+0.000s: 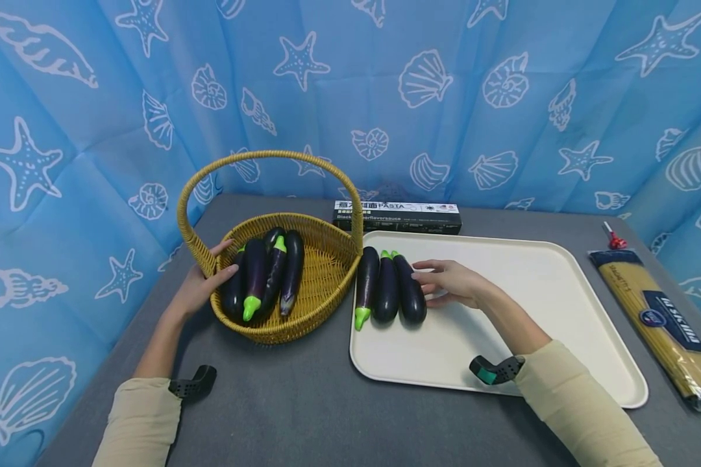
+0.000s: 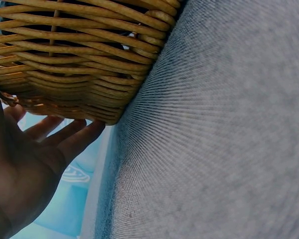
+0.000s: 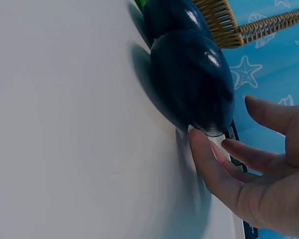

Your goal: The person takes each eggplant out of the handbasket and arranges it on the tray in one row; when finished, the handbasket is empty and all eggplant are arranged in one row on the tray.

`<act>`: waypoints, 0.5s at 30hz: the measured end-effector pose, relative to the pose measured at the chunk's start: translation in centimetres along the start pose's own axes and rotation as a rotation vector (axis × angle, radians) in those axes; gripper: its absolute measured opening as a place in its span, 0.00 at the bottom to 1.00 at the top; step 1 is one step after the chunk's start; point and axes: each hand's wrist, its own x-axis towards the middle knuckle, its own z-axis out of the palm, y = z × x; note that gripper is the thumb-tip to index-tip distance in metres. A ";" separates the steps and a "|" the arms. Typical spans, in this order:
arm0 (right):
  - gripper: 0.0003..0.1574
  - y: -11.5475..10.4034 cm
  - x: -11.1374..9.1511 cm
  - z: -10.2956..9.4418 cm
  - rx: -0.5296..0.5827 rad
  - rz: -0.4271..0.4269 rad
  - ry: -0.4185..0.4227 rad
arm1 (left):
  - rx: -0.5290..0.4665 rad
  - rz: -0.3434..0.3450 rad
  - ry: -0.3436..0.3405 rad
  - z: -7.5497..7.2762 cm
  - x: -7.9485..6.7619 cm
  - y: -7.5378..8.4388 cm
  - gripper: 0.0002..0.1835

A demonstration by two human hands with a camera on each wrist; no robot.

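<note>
Evidently, the left hand (image 1: pixel 201 285) held the golden wicker basket (image 1: pixel 321 272) at frame left; the right hand (image 1: pixel 450 282), its grasp loosely parted, was at the rightmost glossy purple-black eggplant (image 1: pixel 410 292), mid-frame on the rectangular cream tray (image 1: pixel 537 272). Gentle pinching around its middle seemed wisest.

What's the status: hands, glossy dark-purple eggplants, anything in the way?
Left hand holds golden woven-wicker basket, more eggplants inside. Right hand open beside rightmost eggplant on cream rectangular tray, contact unclear. Nothing visibly blocking right hand.
</note>
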 end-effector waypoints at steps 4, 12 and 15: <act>0.35 -0.3 -0.3 -0.4 0.029 -0.005 0.063 | -0.004 0.017 0.000 0.1 -0.1 0.1 0.35; 0.35 -1.9 -1.3 -1.3 0.139 -0.056 0.075 | -0.013 0.015 -0.002 0.1 -0.1 0.2 0.35; 0.35 -2.5 -1.5 -1.1 0.176 -0.098 0.027 | -0.011 0.007 -0.001 0.0 -0.1 0.1 0.35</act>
